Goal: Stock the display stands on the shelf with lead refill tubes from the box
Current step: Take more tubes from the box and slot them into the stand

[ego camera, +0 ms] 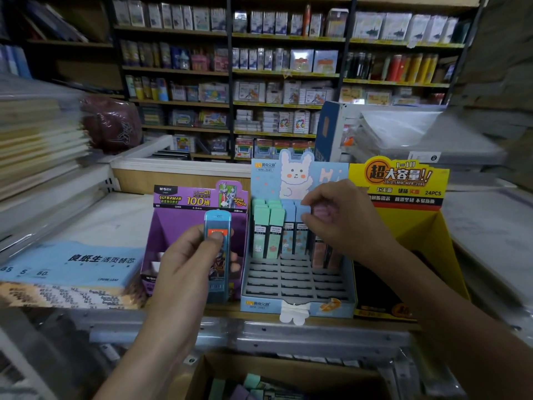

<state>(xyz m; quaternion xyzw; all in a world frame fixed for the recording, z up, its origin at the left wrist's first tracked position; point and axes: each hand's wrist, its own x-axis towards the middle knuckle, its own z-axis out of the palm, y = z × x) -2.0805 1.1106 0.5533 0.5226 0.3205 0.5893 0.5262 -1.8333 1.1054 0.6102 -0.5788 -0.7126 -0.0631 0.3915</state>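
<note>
Three display stands stand on the shelf: a purple one [170, 226] at left, a light-blue rabbit one [297, 287] in the middle, a yellow one [403, 186] at right. My left hand [184, 264] grips a blue lead refill tube [218, 249] upright in front of the purple stand. My right hand [343, 223] pinches a pink tube [321, 212] over the right rear slots of the rabbit stand. Green tubes [266, 229] and blue tubes [292, 232] fill the rear rows; the front slots are bare. The cardboard box [259, 385] with more tubes sits below the shelf.
A stack of blue loose-leaf refill packs [72, 269] lies left of the purple stand. A metal shelf rail [230, 333] runs along the front edge. Stacked notebooks [37, 134] rise at far left, plastic-wrapped stock [418, 131] at right, and stocked shelves [259, 82] stand behind.
</note>
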